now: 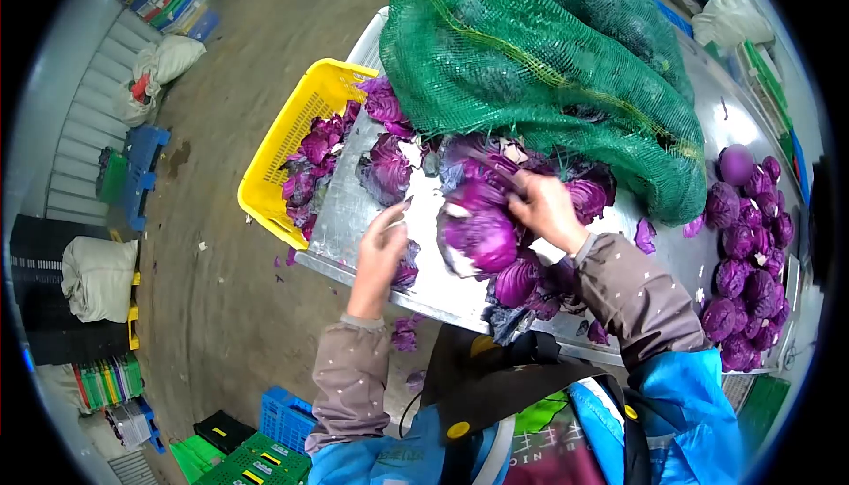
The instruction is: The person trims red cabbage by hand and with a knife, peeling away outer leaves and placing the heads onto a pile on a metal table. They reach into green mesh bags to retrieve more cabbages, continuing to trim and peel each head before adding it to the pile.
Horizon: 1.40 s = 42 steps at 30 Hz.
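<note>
A red cabbage (482, 230), slightly blurred, is at the middle of the metal table (354, 189). My right hand (550, 209) is at its upper right with curled fingers, closed on a dark purple strip that looks like a cabbage leaf (492, 167). To the left of the cabbage, my left hand (380, 259) is apart from it, fingers loosely spread and holding nothing. Loose outer leaves (516, 280) lie below the cabbage along the near table edge. Another partly leafy cabbage (387, 167) sits above my left hand.
A green mesh sack (539, 52) of cabbages covers the far part of the table. At left, a yellow crate (274, 145) holds purple leaves. Several trimmed cabbages (747, 264) are grouped at the right. Blue and green crates (256, 463) stand on the floor.
</note>
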### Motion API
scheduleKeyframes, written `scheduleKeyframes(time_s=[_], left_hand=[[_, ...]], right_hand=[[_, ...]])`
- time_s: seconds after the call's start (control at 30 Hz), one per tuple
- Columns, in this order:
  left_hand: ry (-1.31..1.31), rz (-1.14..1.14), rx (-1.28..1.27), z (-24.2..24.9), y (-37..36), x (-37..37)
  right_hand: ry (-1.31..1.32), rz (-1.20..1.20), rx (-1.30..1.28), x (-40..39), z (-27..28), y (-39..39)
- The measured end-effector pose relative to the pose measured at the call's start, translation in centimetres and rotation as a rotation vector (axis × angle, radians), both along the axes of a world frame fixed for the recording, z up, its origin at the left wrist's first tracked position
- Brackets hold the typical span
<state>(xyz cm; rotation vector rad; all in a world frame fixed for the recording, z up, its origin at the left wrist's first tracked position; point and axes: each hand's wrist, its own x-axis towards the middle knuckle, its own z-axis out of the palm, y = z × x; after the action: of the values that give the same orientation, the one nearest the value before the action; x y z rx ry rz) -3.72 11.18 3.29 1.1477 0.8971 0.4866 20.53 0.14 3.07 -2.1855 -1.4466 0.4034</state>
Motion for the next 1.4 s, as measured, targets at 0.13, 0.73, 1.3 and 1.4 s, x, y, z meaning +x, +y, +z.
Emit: scheduleKeyframes(time_s=[0.13, 0.73, 1.3, 1.4], left_hand=[[0.310, -0.221, 0.974, 1.6, -4.1, 4.3], [0.371, -0.084, 0.714, -2.5, -0.3, -1.9], [0.339, -0.161, 0.857, -2.2, -1.9, -2.4], [0.328, -0.331, 0.830, -1.8, 0.2, -2.3]], right_hand=[[0.368, -0.149, 0.047, -1.2, 0.9, -0.5], [-0.160, -0.178, 0.220, -0.7, 2.6, 0.5], [0.373, 0.074, -0.143, -7.1, 1.1, 2.7], [0.248, 0.203, 0.022, -9.7, 0.8, 2.5]])
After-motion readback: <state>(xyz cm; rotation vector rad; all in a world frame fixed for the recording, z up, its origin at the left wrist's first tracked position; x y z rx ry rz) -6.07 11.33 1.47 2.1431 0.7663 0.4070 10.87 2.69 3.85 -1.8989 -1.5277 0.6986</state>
